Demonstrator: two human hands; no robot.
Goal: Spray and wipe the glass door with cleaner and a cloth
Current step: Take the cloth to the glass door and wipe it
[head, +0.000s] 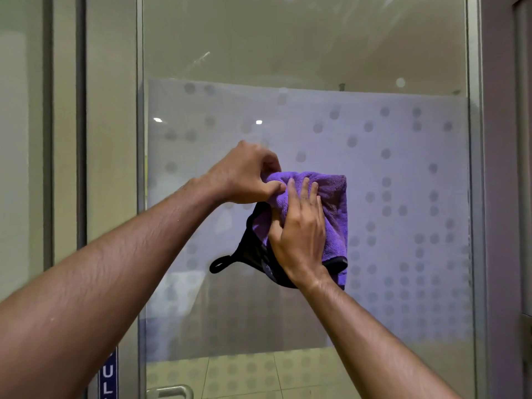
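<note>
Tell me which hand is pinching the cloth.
The left hand: its thumb and fingers pinch the top of the cloth, while the right hand lies on it with straight fingers.

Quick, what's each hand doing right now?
Left hand: pinching the purple cloth.
Right hand: open, fingers flat on the cloth.

Glass door (302,53): upright, metal frame L & R. Frosted dotted film (403,168) across mid section. 1 purple cloth (334,214) at film ctr; contact w/ glass unclear. 1 metal handle (169,391) btm L. Tiled floor (244,375) visible thru glass.
</note>
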